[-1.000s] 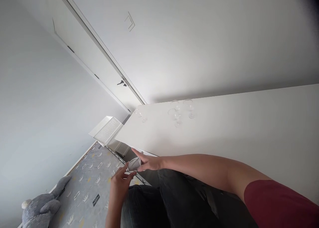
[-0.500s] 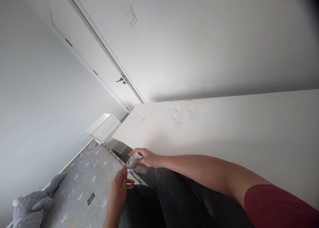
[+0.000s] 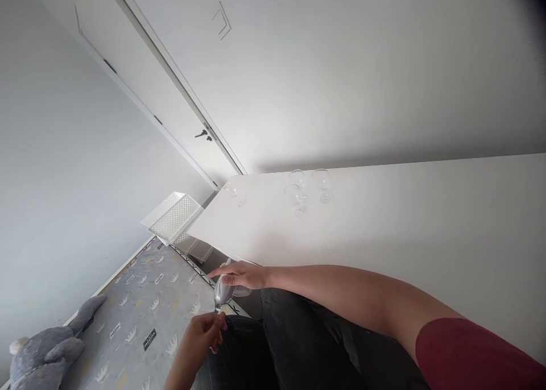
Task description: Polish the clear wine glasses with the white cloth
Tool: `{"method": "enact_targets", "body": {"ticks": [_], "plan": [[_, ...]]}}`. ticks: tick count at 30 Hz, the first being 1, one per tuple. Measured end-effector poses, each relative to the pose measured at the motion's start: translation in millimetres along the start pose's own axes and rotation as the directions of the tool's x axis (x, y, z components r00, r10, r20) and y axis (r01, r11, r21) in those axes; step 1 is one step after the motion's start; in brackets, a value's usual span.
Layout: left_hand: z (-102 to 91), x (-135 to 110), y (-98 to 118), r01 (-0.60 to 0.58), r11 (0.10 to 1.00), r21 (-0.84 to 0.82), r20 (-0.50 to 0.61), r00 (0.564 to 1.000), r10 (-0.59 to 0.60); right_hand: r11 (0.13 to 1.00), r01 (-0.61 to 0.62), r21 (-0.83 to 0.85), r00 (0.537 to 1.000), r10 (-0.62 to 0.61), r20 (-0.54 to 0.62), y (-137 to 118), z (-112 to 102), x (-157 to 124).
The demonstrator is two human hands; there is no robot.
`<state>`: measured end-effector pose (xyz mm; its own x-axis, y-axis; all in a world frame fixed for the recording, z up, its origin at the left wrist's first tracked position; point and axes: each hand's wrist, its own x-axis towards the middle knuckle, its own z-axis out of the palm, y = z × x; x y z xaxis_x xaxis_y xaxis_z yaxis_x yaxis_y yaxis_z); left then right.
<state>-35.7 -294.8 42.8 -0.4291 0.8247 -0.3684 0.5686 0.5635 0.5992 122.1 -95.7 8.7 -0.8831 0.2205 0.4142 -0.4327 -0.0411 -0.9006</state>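
My left hand point(image 3: 203, 328) pinches the stem of a clear stemmed glass point(image 3: 222, 292), held just below the near edge of the white table point(image 3: 384, 219). My right hand point(image 3: 239, 276) sits on top of the glass bowl, fingers curled round it with what looks like a pale cloth point(image 3: 241, 291) tucked under them. Both hands hover over my lap in dark trousers. Farther back on the table stand three more clear stemmed glasses point(image 3: 301, 195), and a single one point(image 3: 234, 192) stands near the table's left corner.
A white perforated metal rack point(image 3: 173, 219) stands on the floor left of the table. A grey patterned mat point(image 3: 145, 316) covers the floor, with a grey plush toy point(image 3: 42, 353) at bottom left. A white door with a dark handle point(image 3: 203, 135) is behind.
My left hand slid down from the glass bowl to its stem. My right hand shifted on the bowl, and the glass tipped more upright.
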Motion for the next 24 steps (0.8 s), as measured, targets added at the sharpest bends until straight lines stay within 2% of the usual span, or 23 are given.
{"method": "enact_targets", "body": {"ticks": [2,3,4,5,7,8,10,12,13,15,16,17,19,22,24], "plan": [[1.4,-5.1,-3.4,0.027,0.971,-0.237,0.143,0.99,0.007,0.998,0.024,-0.053,0.997,-0.02,0.079,-4.0,-1.2,-1.1],[2.2,-7.6,-2.9,0.021,0.962,-0.271,0.136,0.991,0.017,0.999,0.016,-0.037,0.995,-0.013,0.096,-5.4,-1.4,-1.3],[3.1,-10.0,-0.9,-0.006,0.972,-0.233,0.07,0.997,0.023,1.0,-0.009,0.0,0.995,0.009,0.094,-6.2,-1.1,-1.4],[4.2,-12.4,2.6,-0.029,0.991,-0.128,-0.042,0.999,0.023,0.998,-0.045,0.047,0.997,0.042,0.071,-6.5,-0.4,-1.3],[7.4,-17.5,12.1,0.01,0.988,0.156,-0.287,0.957,0.035,0.981,-0.118,0.156,0.992,0.123,-0.018,-4.8,1.9,-0.5],[9.1,-20.2,16.9,0.055,0.963,0.262,-0.372,0.927,0.049,0.967,-0.136,0.214,0.985,0.155,-0.073,-2.9,3.0,0.4],[11.7,-25.9,23.2,0.112,0.93,0.35,-0.439,0.897,0.057,0.942,-0.113,0.315,0.966,0.178,-0.186,2.4,3.8,3.2],[11.7,-31.3,22.6,0.122,0.936,0.331,-0.44,0.897,0.039,0.916,-0.05,0.398,0.927,0.191,-0.324,8.2,1.8,7.3],[10.6,-33.7,19.7,0.13,0.945,0.299,-0.456,0.89,0.022,0.903,-0.025,0.429,0.891,0.215,-0.399,10.5,-0.2,9.5],[7.5,-37.5,11.2,0.137,0.97,0.198,-0.525,0.851,-0.013,0.877,0.011,0.48,0.805,0.277,-0.524,13.4,-4.9,13.3],[6.3,-38.3,6.8,0.121,0.982,0.142,-0.557,0.83,-0.022,0.86,0.026,0.51,0.775,0.305,-0.554,13.9,-6.9,14.6],[5.9,-38.3,3.4,0.09,0.992,0.085,-0.583,0.812,-0.024,0.842,0.042,0.538,0.763,0.321,-0.561,13.8,-8.2,15.3],[8.3,-34.6,0.6,-0.008,0.999,-0.038,-0.591,0.807,-0.016,0.794,0.06,0.604,0.799,0.325,-0.506,12.2,-8.1,15.5],[18.3,-22.5,6.5,-0.142,0.95,-0.279,-0.534,0.845,-0.03,0.747,-0.004,0.665,0.885,0.313,-0.346,8.4,-3.0,13.7],[24.9,-14.6,13.3,-0.171,0.901,-0.398,-0.499,0.865,-0.056,0.738,-0.031,0.674,0.912,0.296,-0.282,7.0,0.1,12.5]]}}
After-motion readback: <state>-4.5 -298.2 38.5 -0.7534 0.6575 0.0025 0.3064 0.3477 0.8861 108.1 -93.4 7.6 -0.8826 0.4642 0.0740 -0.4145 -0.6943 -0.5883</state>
